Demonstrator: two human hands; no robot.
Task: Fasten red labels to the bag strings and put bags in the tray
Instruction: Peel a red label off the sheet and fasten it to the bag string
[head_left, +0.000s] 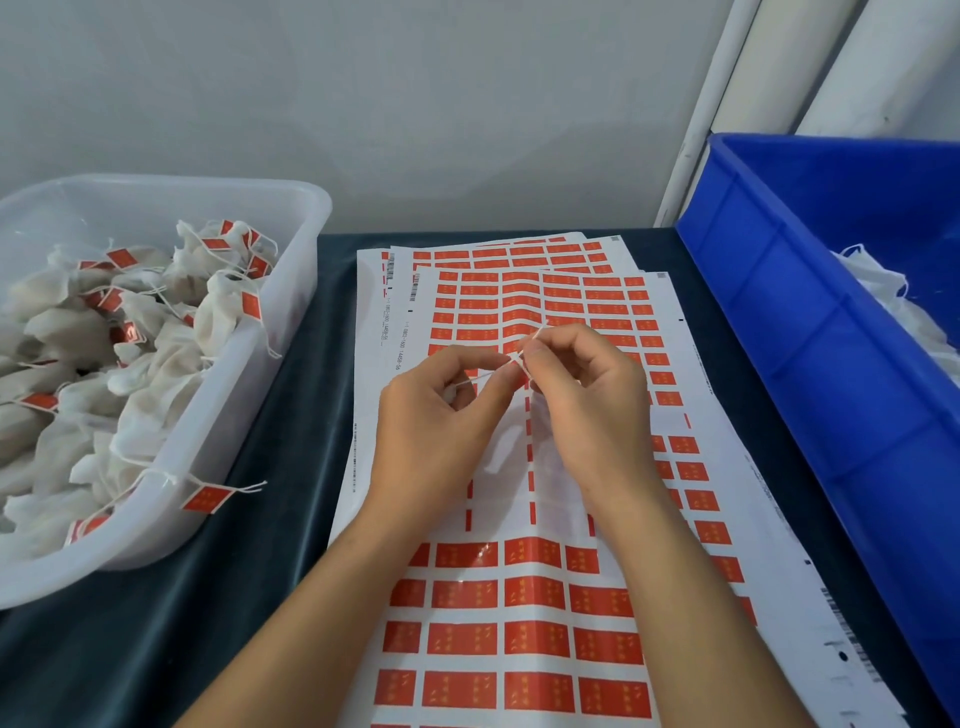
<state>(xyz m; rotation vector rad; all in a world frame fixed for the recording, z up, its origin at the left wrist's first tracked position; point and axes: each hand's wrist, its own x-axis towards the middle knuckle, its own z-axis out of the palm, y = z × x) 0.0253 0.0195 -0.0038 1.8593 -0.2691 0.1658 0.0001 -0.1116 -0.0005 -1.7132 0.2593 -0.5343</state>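
Clear tray (291, 332) at 9 o'clock on the dark bench (270, 467), heaped with white cloth bags (156, 364); most carry red labels on their strings. One labelled string (208, 498) hangs over the tray's near rim onto the bench.

Centre of view: both hands meet above the label sheets (519, 597). A thin white bag string (480, 378) runs between them, from the left fingers up toward 1 o'clock, its free end poking out just above the right fingertips.

Left hand (441, 415) — thumb and forefinger closed together, pinching the string; remaining fingers curled under. Whether a bag sits in the palm cannot be told.

Right hand (587, 395) — thumb and forefinger pinched onto the same string, tips touching the left hand's tips. A sliver of red shows at the pinch point (515, 365); cannot tell whether it is a label on the string or the sheet behind.

Label sheets: white backing, rows of red rectangular labels with gold print, several sheets fanned and overlapping. Under the hands many labels are gone from the top sheet, leaving bare backing and narrow red strips.

Blue crate (810, 332) at 3 o'clock, standing on the bench's right edge, with unlabelled white bags (883, 291) inside.
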